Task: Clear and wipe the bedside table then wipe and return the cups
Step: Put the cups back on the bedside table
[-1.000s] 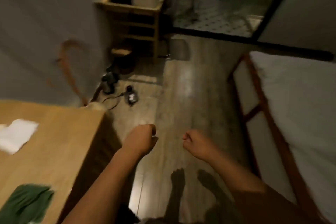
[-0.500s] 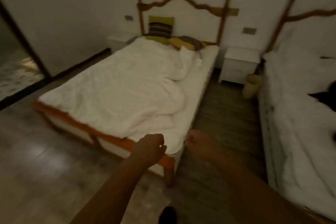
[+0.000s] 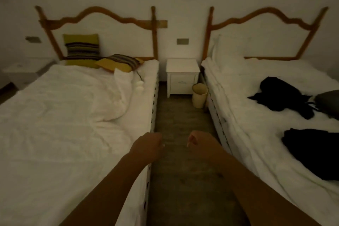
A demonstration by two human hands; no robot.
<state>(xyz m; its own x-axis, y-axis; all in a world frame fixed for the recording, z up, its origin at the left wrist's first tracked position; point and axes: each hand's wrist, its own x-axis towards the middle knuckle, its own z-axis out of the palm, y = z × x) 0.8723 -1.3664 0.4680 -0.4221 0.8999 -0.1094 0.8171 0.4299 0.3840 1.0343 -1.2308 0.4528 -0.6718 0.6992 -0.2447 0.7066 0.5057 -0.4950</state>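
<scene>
A white bedside table (image 3: 182,67) with one drawer stands against the far wall between two beds, and its top looks bare. Small white cup-like objects (image 3: 139,86) lie on the left bed (image 3: 64,115) near its right edge; the dim light hides their detail. My left hand (image 3: 147,146) and my right hand (image 3: 201,143) are held out over the aisle floor, well short of the table. Both have curled fingers and hold nothing.
A pale waste bin (image 3: 200,95) stands on the floor at the table's right front corner. Striped pillows (image 3: 82,48) lean at the left headboard. Black clothes (image 3: 280,93) and a grey bag (image 3: 328,101) lie on the right bed (image 3: 256,134). A narrow aisle (image 3: 179,115) runs between the beds.
The view has swung from a wooden desk and floor, past the left bed, to the aisle between both beds. Both hands stayed curled and held nothing throughout.
</scene>
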